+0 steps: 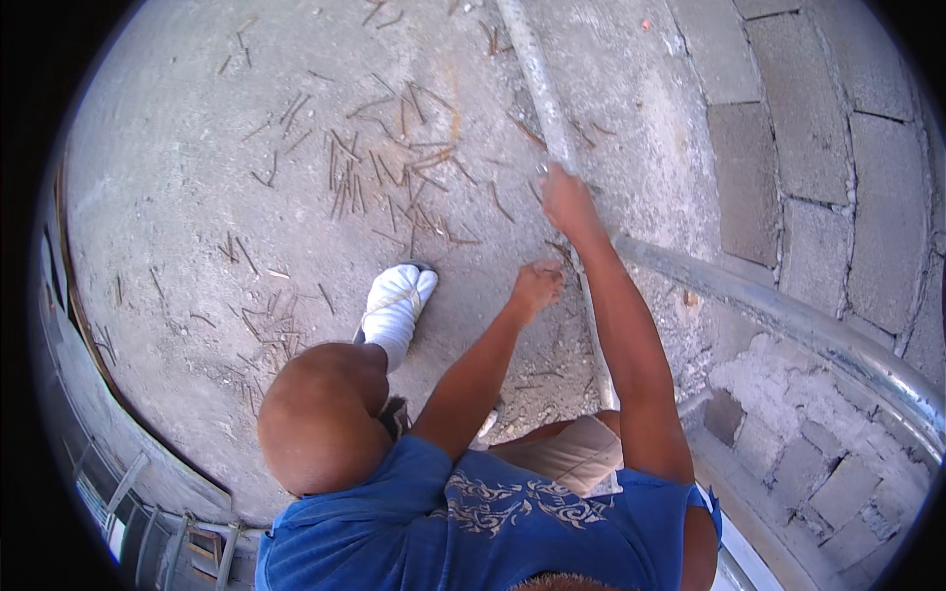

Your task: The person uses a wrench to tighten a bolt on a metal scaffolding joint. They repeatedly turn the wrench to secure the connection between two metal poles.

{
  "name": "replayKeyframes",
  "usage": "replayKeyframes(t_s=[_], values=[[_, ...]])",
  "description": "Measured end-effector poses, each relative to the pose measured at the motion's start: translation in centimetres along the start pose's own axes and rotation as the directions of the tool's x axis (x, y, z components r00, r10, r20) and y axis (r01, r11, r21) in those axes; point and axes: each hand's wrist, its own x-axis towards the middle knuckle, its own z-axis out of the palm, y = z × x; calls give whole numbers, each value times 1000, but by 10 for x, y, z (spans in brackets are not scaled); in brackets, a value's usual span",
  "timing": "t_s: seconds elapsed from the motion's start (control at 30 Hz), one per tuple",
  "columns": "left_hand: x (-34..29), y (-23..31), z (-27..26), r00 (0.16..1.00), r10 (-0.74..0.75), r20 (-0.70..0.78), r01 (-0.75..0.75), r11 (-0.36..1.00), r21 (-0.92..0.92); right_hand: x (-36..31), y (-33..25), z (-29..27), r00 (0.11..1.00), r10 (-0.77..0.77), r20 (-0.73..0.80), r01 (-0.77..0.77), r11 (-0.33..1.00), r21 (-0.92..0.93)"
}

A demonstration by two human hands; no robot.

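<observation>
Right of upper centre | your right hand [569, 204] closed round the metal pole [538, 84] | your left hand [538, 287] just below, half-curled, contents unclear | rusty rods [348, 183], upper left

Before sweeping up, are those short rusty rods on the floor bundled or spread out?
Spread out: the short rusty rods lie loose, pointing many ways across the concrete floor.

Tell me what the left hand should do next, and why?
Maybe the left hand should reach forward for the bent brown rod: it lies loose on the floor a little ahead, while the right hand is busy at the metal pole. I can't tell whether the left hand holds something already.
</observation>
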Motion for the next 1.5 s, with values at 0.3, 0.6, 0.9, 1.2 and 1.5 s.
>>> replayKeyframes(t_s=[0.3,0.6,0.9,1.2,1.5], values=[[-4,6,10,1000,-10,29,9,999,54,-11,6,14,976,-10,-217,39,991,130],[-7,8,20,993,3,117,-10,998,59,-6,-1,12,974,-14,-226,31,997,71],[-10,10,19,991,32,128,-42,996,82,-17,3,13,973,2,-232,26,992,120],[-13,12,23,989,61,136,-62,998,4,-37,5,21,987,22,-161,-12,998,61],[-12,7,21,985,104,138,-92,992,-91,-50,-9,12,984,-15,-177,11,1000,-25]])
